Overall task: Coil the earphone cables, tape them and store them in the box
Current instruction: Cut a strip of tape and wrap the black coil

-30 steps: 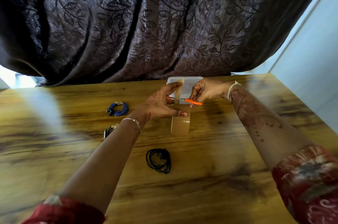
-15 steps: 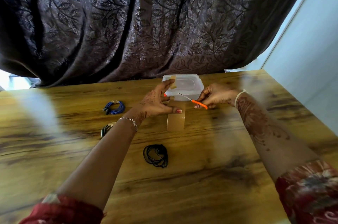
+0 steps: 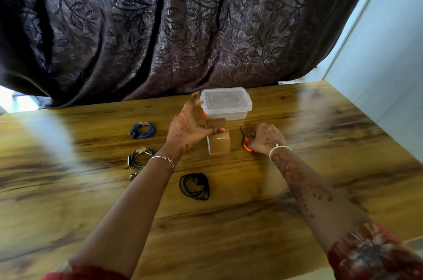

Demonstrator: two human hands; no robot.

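Observation:
A brown tape roll (image 3: 219,144) stands on edge at the table's middle. My left hand (image 3: 185,127) rests its thumb on top of the roll and has a cut strip of tape (image 3: 196,98) stuck to a raised fingertip. To the right, my right hand (image 3: 265,138) is down on the table, closed on the orange-handled scissors (image 3: 245,141). A clear plastic box (image 3: 226,103) with its lid on sits just behind the roll. A loose black earphone coil (image 3: 195,186) lies in front. A blue coil (image 3: 143,130) and a grey coil (image 3: 138,158) lie to the left, both with tape on them.
The wooden table (image 3: 274,222) runs up to a dark leaf-patterned curtain (image 3: 183,28) at the back. A pale wall (image 3: 389,73) stands along the right edge. My forearms cross the near half of the table.
The scissors cut the pulled-out tape, then my right hand moved right and down to the table with them. My left hand kept the cut strip and stayed on the roll.

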